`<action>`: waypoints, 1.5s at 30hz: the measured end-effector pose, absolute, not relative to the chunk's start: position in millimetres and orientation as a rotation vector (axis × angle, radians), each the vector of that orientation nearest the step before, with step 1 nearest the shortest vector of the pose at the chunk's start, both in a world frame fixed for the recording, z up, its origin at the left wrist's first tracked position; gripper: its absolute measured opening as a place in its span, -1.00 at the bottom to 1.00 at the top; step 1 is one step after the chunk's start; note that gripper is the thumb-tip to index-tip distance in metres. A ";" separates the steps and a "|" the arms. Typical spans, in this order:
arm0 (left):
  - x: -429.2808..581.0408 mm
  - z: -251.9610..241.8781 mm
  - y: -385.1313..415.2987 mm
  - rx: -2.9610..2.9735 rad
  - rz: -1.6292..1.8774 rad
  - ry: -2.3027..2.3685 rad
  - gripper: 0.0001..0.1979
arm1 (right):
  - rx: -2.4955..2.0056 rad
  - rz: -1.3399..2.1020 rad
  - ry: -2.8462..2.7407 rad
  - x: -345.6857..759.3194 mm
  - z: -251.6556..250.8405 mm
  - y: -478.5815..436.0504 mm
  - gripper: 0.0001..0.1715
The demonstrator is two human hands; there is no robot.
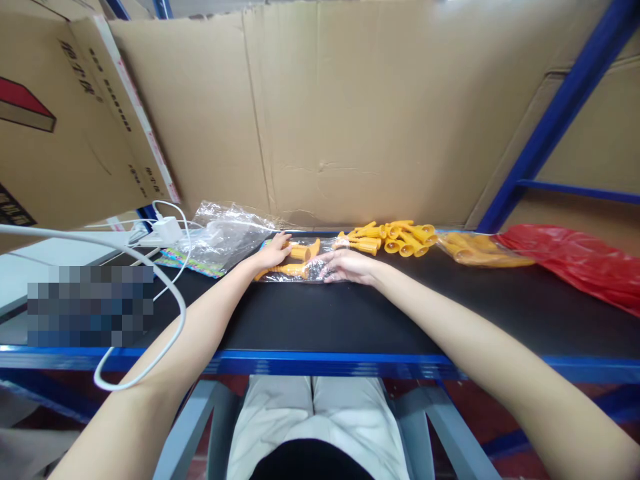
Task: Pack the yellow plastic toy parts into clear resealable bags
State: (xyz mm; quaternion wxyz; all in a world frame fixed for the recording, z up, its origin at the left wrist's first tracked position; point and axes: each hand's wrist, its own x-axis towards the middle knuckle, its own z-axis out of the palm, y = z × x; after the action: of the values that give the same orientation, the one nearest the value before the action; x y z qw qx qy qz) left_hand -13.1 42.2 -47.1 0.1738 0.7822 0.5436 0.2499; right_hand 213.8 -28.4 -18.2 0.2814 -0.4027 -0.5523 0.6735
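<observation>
My left hand (274, 253) rests on a small clear plastic bag (295, 267) that holds yellow plastic parts (300, 253), its fingers lying over one of the parts. My right hand (349, 265) lies flat on the right end of the same bag with its fingers stretched out to the left. Both hands are on the black mat (320, 313) near the back of the bench. A loose heap of yellow parts (395, 239) sits just behind and to the right of my right hand.
A pile of empty clear bags (225, 233) lies at the back left over a colourful sheet. A filled bag of yellow parts (480, 250) and a red plastic bag (575, 260) lie at the right. A white charger and cable (167, 230) trail off left. Cardboard (320, 113) walls the back.
</observation>
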 end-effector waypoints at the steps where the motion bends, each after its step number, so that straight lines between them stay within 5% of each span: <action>1: -12.9 -46.9 42.2 2.234 0.691 1.556 -0.43 | -1.079 1.810 -1.481 213.8 -17.7 -28.5 -0.52; 14: -1.7 -37.3 24.6 2.385 0.364 1.817 -0.43 | -0.963 1.902 -1.459 216.3 -21.4 -24.1 -0.53; 25: 6.9 -33.9 15.4 2.345 0.249 1.921 -0.32 | -0.954 1.913 -1.484 214.9 -19.0 -29.3 -0.29; 30: 4.3 -31.5 15.4 2.372 0.211 1.939 -0.34 | -0.957 1.842 -1.494 211.9 -18.3 -29.0 -0.42; 34: -2.6 -33.1 21.9 2.332 0.230 1.967 -0.32 | -1.199 1.369 -1.526 220.6 -6.4 -21.1 -0.61; 40: -14.4 -38.7 34.1 2.299 0.254 2.044 -0.31 | -1.718 -0.038 -1.925 259.3 0.9 -2.2 -0.68; 45: -16.1 -39.6 35.6 2.295 0.272 2.044 -0.32 | -2.011 -0.174 -2.275 266.0 -11.2 -0.8 -0.60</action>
State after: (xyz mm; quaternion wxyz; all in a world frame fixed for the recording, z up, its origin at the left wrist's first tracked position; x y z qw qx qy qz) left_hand -16.1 35.6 -39.6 0.0279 0.7436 0.6622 0.0882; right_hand 266.0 -0.8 -11.2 0.0499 -0.6603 -0.7471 -0.0570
